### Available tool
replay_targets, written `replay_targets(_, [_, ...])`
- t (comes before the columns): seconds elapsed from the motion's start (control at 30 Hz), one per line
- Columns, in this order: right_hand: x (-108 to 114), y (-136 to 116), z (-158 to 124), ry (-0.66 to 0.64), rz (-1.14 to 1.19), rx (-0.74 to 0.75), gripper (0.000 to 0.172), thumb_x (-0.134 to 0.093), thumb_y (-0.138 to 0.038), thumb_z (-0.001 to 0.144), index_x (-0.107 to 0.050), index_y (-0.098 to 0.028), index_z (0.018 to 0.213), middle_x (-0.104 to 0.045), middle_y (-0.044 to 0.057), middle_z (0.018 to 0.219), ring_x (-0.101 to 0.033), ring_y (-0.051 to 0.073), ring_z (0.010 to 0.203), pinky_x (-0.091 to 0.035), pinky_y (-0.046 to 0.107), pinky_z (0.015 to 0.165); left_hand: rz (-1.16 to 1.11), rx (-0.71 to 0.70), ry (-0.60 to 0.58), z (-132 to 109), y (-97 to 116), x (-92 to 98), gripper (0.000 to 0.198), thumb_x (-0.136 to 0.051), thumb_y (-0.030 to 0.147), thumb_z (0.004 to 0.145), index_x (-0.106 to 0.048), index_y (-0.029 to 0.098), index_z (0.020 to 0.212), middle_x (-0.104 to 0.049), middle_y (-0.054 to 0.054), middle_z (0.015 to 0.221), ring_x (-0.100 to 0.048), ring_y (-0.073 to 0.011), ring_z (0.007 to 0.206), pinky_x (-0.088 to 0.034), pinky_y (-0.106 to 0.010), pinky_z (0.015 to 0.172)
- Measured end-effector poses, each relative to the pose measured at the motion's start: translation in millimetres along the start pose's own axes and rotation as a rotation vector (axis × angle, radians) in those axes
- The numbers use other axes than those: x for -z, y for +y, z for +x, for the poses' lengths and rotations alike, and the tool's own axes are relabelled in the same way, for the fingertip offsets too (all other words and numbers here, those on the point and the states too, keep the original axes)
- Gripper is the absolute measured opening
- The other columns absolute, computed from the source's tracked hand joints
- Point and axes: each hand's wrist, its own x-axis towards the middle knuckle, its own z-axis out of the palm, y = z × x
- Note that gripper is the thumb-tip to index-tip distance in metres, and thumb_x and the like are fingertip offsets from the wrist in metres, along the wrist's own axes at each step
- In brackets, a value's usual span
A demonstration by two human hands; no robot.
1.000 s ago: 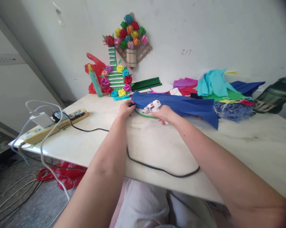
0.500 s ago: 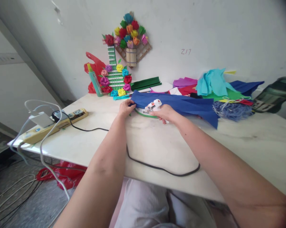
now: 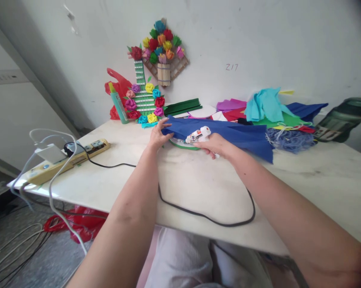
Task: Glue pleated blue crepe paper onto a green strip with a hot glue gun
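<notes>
My right hand (image 3: pixel 215 145) is wrapped round a white hot glue gun (image 3: pixel 197 136) with a colourful pattern, its nozzle pointing left. The nozzle is over a white piece with a green curved rim (image 3: pixel 183 146), mostly covered by a long blue fabric sheet (image 3: pixel 243 134). At the sheet's left end, my left hand (image 3: pixel 157 137) has its fingers spread and lifted, the thumb side by the fabric edge. Whether a fingertip touches the fabric I cannot tell. A black cord (image 3: pixel 204 218) loops across the table in front of me.
Behind stand a flower-trimmed guitar craft (image 3: pixel 145 100) and a teal glue bottle (image 3: pixel 119 105). Coloured fabric pieces (image 3: pixel 266 106) and a dark green bottle (image 3: pixel 339 120) lie right. A power strip (image 3: pixel 69 162) with plugs and cables is on the left, near the table edge.
My left fingers have opened and risen from the blue fabric's left end, where they were pressed down. My right hand has shifted slightly right with the glue gun.
</notes>
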Motion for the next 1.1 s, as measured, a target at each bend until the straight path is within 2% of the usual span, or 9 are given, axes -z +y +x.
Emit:
replay_targets(0.1, [3.0,4.7,-7.2,-0.01,0.01,0.088,0.028,-0.065,-0.04,0.07,-0.061,-0.013,0.074,-0.051,-0.002,0.046,-0.042,0.007,0.031,-0.035,0.02,0.033,0.128,-0.032,-0.055,1.8,5.6,0.9,0.06,-0.065,0.028,0.06,-0.049,0.022,0.118,-0.064,-0.005,0.109,-0.05,-0.0236,0.111,-0.031,-0.042,0.099])
replay_targets(0.17, [2.9,9.2,-11.0,0.011,-0.071,0.137,0.029,-0.064,-0.042,0.07,-0.063,-0.014,0.077,-0.054,-0.001,0.048,-0.046,0.009,0.034,-0.036,0.021,0.035,0.206,-0.025,-0.089,1.7,10.3,1.4,0.06,-0.067,0.031,0.06,-0.051,0.022,0.117,-0.064,-0.004,0.11,-0.047,-0.0244,0.113,-0.025,-0.044,0.102])
replay_targets(0.27, [0.0,19.1,-15.8,0.109,-0.278,0.283,0.028,-0.064,-0.044,0.069,-0.067,-0.017,0.078,-0.061,0.001,0.057,-0.057,0.014,0.051,-0.04,0.022,0.047,0.31,-0.011,-0.142,0.1,16.9,1.3,0.058,-0.067,0.033,0.061,-0.053,0.025,0.116,-0.064,-0.001,0.111,-0.044,-0.025,0.115,-0.017,-0.046,0.105])
replay_targets(0.37, [-5.3,30.5,-21.2,0.208,-0.481,0.449,0.029,-0.06,-0.047,0.07,-0.068,-0.022,0.082,-0.067,0.002,0.07,-0.062,0.018,0.069,-0.039,0.024,0.057,0.388,-0.019,-0.179,-0.9,19.8,0.1,0.055,-0.066,0.035,0.061,-0.055,0.029,0.115,-0.064,0.001,0.11,-0.043,-0.0251,0.115,-0.01,-0.047,0.106])
replay_targets(0.6, [-17.2,46.0,-28.9,0.231,-0.714,0.656,0.022,-0.053,-0.042,0.076,-0.063,-0.022,0.076,-0.068,0.002,0.078,-0.061,0.017,0.074,-0.033,0.024,0.057,0.458,-0.033,-0.221,1.2,19.4,-2.7,0.054,-0.065,0.037,0.061,-0.056,0.032,0.114,-0.064,0.003,0.107,-0.044,-0.0242,0.113,-0.006,-0.047,0.108])
replay_targets(0.73, [-22.5,46.9,-29.6,0.209,-0.756,0.694,0.019,-0.052,-0.035,0.075,-0.062,-0.019,0.075,-0.067,0.004,0.079,-0.06,0.017,0.073,-0.032,0.026,0.057,0.472,-0.05,-0.218,2.0,20.1,-6.0,0.051,-0.065,0.04,0.061,-0.058,0.032,0.111,-0.065,0.003,0.106,-0.045,-0.0239,0.111,-0.005,-0.047,0.108])
replay_targets(0.87, [-26.9,45.8,-31.4,0.185,-0.744,0.685,0.02,-0.053,-0.034,0.074,-0.063,-0.019,0.083,-0.067,0.005,0.085,-0.059,0.019,0.078,-0.032,0.026,0.059,0.491,-0.059,-0.199,2.4,20.7,-9.5,0.044,-0.065,0.041,0.063,-0.062,0.031,0.106,-0.065,0.003,0.105,-0.046,-0.0238,0.111,-0.007,-0.045,0.109])
replay_targets(1.1, [-28.7,42.0,-34.6,0.085,-0.74,0.653,0.041,-0.058,-0.036,0.069,-0.059,-0.021,0.107,-0.062,0.007,0.106,-0.059,0.022,0.086,-0.036,0.029,0.063,0.448,-0.096,-0.21,4.7,21.3,-7.9,0.033,-0.067,0.04,0.061,-0.068,0.026,0.091,-0.065,-0.001,0.101,-0.051,-0.0243,0.103,-0.017,-0.045,0.106])
